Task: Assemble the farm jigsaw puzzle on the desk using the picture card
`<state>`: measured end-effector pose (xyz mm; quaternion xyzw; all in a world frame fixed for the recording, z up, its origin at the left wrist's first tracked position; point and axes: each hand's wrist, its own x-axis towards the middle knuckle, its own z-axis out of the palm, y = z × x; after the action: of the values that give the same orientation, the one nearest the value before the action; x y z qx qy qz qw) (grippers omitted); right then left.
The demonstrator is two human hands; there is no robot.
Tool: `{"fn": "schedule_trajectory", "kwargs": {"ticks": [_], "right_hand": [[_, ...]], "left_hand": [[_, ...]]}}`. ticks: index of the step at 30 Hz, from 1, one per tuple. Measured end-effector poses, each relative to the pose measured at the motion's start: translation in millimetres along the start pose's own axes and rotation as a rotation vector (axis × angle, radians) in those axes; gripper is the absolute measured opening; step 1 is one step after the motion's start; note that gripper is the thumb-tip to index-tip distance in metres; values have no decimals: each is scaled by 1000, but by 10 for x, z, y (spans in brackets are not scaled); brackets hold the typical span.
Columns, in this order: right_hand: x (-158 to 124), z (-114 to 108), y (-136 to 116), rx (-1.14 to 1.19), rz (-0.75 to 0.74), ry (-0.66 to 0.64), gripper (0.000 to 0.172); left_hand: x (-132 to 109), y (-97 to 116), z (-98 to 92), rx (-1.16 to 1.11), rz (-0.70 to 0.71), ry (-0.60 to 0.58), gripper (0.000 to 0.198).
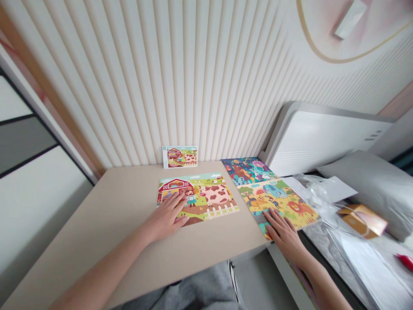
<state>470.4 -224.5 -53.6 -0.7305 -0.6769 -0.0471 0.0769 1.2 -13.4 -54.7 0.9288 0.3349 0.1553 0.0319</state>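
Note:
A farm picture puzzle [216, 196] with a red barn, a farmer and a spotted cow lies on the beige table. My left hand [169, 216] rests flat on its lower left part, fingers stretched out. To the right, a yellow puzzle [290, 200] with an elephant and a lion extends past the table's right edge. My right hand [282, 234] lies on its near left corner, fingers spread, beside a grey patch. What is under the palm is hidden. A small farm picture card [182, 157] leans against the wall behind the farm puzzle.
A dark blue animal puzzle [247, 170] lies behind the yellow one. Right of the table, a bed holds papers [371, 262], an orange box [363, 219], a clear plastic bag [318, 189], a red pen [405, 261] and a grey pillow [371, 185]. The ribbed wall [193, 86] borders the table's back.

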Motion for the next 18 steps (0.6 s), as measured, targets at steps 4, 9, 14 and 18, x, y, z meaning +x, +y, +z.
{"fn": "schedule_trajectory", "kwargs": {"ticks": [4,9,14,18], "right_hand": [[4,32,24,-1,-8,22,53],[15,46,70,31,-3,-18,55],[91,22,-14,85,-40,13,58],[303,-61,-288,115,-150,0,55]], "left_hand": [[23,24,-21,2,-14,-18,69],[110,21,-25,-10,-27,-24,71],[232,-22,-4,-27,-37,-57,72],[357,-62,12,-51,-37,-55,71]]}}
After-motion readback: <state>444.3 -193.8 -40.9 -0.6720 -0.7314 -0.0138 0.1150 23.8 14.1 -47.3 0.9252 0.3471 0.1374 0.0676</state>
